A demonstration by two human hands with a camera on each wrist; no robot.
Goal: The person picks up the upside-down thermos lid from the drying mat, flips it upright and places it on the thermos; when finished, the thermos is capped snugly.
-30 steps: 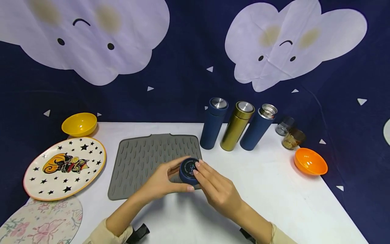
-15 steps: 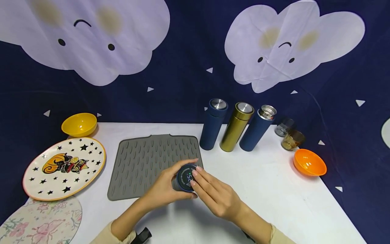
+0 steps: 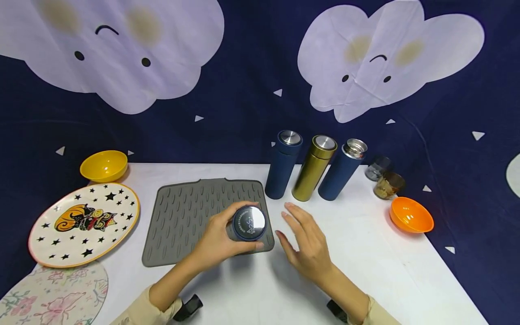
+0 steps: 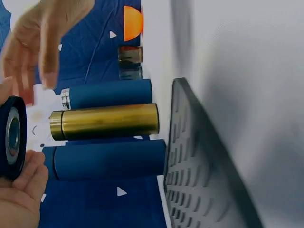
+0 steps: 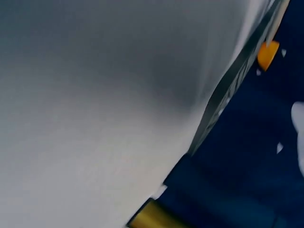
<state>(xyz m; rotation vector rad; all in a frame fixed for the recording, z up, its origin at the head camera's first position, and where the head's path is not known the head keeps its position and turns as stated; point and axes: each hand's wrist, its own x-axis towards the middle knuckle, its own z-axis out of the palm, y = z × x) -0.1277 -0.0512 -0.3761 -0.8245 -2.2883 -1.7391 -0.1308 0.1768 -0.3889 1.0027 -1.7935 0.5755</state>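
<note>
In the head view my left hand [image 3: 221, 237] holds a dark blue thermos lid [image 3: 249, 223] between thumb and fingers, above the right part of a grey drying mat [image 3: 203, 216]. Lit digits and a bright reflection show on the lid's round top. From the left wrist, the underside of the lid [image 4: 14, 135] appears at the left edge. My right hand [image 3: 310, 246] is just right of the lid, apart from it, its fingers spread and holding nothing. Behind stand a blue thermos [image 3: 280, 167], a gold thermos [image 3: 313, 169] and a lidless blue thermos [image 3: 341, 171] with a bare steel mouth.
On the right are an orange bowl [image 3: 411, 215], an amber glass [image 3: 388, 186] and a grey glass [image 3: 378, 168]. A yellow bowl [image 3: 104, 167], a star-patterned plate [image 3: 122, 225] and a floral round mat [image 3: 61, 293] lie on the left. A dark blue curtain [image 3: 252, 67] hangs behind the table.
My right hand has come off the lid's top and moved right, its fingers spreading. The left hand keeps the lid and has lifted slightly up the view, turning its top more toward the camera.
</note>
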